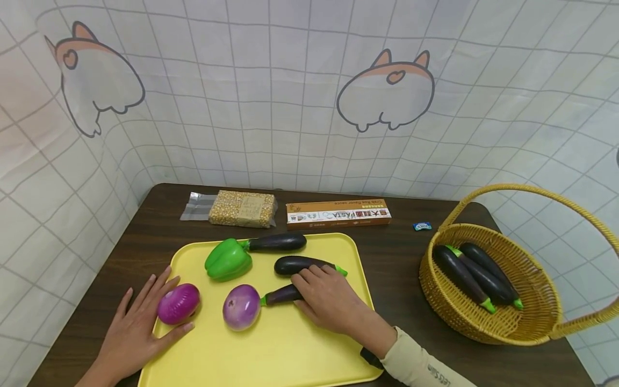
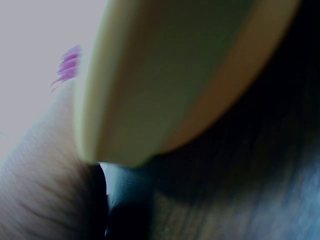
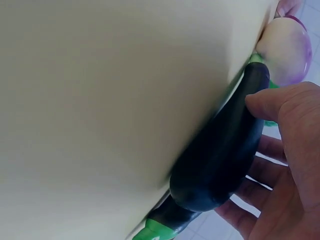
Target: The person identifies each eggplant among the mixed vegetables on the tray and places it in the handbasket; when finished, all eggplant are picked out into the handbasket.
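My right hand [image 1: 330, 299] lies over an eggplant [image 1: 282, 295] on the yellow tray [image 1: 271, 359]. In the right wrist view, the thumb is on one side of this dark eggplant [image 3: 225, 142] and the fingers curl round the other. Its green stem end points at a round purple-and-white vegetable [image 1: 242, 307]. Just behind the hand lies a second eggplant [image 1: 295, 265]. On the tray's left edge, my left hand [image 1: 137, 328] rests with straight, spread fingers beside a red onion [image 1: 179, 304], which sits between thumb and fingers. The left wrist view is mostly blurred.
A green bell pepper [image 1: 229, 260] and another eggplant [image 1: 278, 242] lie at the tray's back. Behind stand a bag of corn kernels [image 1: 243, 208], a pasta box [image 1: 338, 213] and a small blue packet [image 1: 422, 226]. At right, a handled wicker basket [image 1: 447, 309] holds several eggplants [image 1: 479, 274].
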`<state>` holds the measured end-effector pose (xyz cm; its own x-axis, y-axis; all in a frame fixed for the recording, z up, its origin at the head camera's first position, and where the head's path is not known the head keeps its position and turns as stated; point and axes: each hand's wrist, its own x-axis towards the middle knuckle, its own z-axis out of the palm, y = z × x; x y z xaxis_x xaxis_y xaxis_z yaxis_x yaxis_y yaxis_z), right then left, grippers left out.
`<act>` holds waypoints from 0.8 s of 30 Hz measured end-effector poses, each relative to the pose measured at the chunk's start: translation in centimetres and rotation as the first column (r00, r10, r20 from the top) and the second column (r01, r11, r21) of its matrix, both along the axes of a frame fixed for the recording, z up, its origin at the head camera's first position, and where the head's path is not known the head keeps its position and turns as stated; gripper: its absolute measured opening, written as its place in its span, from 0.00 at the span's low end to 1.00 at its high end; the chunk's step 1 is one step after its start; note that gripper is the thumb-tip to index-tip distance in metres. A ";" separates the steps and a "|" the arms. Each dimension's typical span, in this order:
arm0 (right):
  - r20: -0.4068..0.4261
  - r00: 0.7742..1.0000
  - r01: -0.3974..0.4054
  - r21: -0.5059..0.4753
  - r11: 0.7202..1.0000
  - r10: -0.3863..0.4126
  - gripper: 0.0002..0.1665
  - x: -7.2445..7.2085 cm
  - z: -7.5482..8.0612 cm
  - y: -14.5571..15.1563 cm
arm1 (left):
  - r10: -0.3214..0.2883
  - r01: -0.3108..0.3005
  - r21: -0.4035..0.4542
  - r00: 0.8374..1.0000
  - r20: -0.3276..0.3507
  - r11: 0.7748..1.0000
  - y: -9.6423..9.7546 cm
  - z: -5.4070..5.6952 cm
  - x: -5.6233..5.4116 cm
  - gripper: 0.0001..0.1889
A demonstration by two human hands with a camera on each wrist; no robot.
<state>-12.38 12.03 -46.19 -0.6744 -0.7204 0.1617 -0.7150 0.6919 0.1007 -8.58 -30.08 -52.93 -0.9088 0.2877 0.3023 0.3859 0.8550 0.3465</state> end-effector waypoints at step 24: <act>0.041 0.998 -0.051 0.014 0.999 0.051 0.22 0.6 -0.3 0.0 | 0.004 -0.004 0.005 1.000 0.005 1.000 0.1 0.1 0.1 0.51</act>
<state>-11.75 12.05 -46.52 -0.6425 -0.7562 0.1240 -0.7530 0.6530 0.0806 -8.49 -30.02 -52.87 -0.9113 0.2828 0.2991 0.3810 0.8545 0.3530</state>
